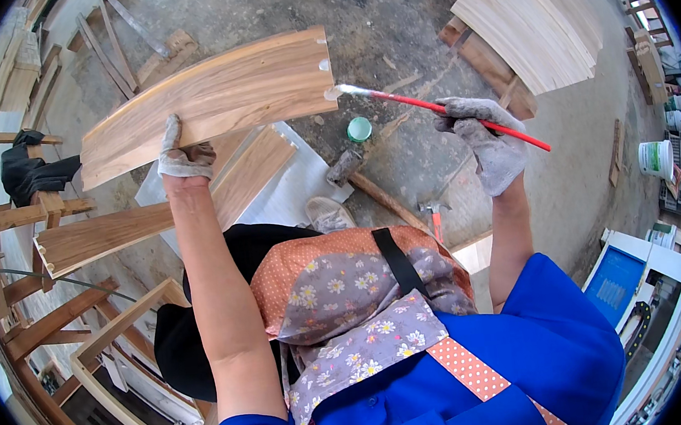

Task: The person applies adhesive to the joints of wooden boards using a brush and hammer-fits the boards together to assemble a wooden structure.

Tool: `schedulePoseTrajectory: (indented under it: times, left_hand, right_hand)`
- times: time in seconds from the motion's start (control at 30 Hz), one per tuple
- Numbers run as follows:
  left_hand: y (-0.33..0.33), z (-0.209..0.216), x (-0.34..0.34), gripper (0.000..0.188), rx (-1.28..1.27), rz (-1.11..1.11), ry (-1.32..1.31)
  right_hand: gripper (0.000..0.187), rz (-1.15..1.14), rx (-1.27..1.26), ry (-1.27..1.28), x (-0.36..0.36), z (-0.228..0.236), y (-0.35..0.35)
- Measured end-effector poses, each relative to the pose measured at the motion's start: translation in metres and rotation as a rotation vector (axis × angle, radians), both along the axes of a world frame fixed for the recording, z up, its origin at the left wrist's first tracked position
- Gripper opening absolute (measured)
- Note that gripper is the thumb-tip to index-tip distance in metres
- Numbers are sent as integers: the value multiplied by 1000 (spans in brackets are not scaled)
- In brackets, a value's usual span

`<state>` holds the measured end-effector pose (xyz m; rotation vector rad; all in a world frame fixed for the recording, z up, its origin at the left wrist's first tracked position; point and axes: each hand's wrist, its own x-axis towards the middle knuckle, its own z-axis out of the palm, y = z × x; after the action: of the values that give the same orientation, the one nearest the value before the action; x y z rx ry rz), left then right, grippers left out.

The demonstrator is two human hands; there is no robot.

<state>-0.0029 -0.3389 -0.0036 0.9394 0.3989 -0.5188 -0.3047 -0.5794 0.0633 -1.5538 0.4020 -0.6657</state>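
My left hand (181, 152), in a soiled light glove, grips the lower edge of a wide wooden board (238, 87) held up at the left. Pale spots mark the notches along the board's right end. My right hand (487, 137), also gloved, is closed around a long red-handled brush (420, 103). The brush's whitish tip is at the board's right end; whether it touches a notch I cannot tell. Below the held board lies another wooden board (105, 237), partly hidden by my left forearm. A small round container with green contents (359, 129) stands below the brush.
A mallet (384, 198) and a red-handled claw hammer (437, 221) are near my lap. Stacked boards (532, 26) rest on timber at the upper right. A wooden frame (93, 371) and rack stand at left. White buckets (655, 159) and a white-and-blue machine (618, 284) are at right.
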Motion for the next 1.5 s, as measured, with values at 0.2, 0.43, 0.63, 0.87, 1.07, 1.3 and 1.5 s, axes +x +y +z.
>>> schedulePoseTrajectory:
  times: [0.2, 0.43, 0.63, 0.87, 1.07, 1.3, 1.5]
  left_hand:
    - [-4, 9, -3, 31, -93, 82, -79]
    - [-19, -2, -5, 32, 565, 96, -554]
    - [-22, 7, -19, 33, 1225, -41, -1315]
    - [-27, 21, -42, 25, 1407, -451, -1616]
    - [-18, 21, -41, 34, 1358, -507, -1633]
    - [-30, 54, -41, 85, 1273, 279, -1094]
    - [-47, 17, -45, 57, 136, -470, -285]
  right_hand:
    - [24, -303, 402, -190, 0, 0, -11]
    - [25, -359, 244, -381, 10, 18, -16]
    - [26, -316, -454, -361, 43, 45, 1]
    - [42, -52, -1234, 103, 93, 46, 30]
    - [26, 30, -1157, 188, 107, 6, 25]
    - [18, -200, -469, 223, 125, -3, 23]
    - [18, -33, 97, 208, 147, -6, 20]
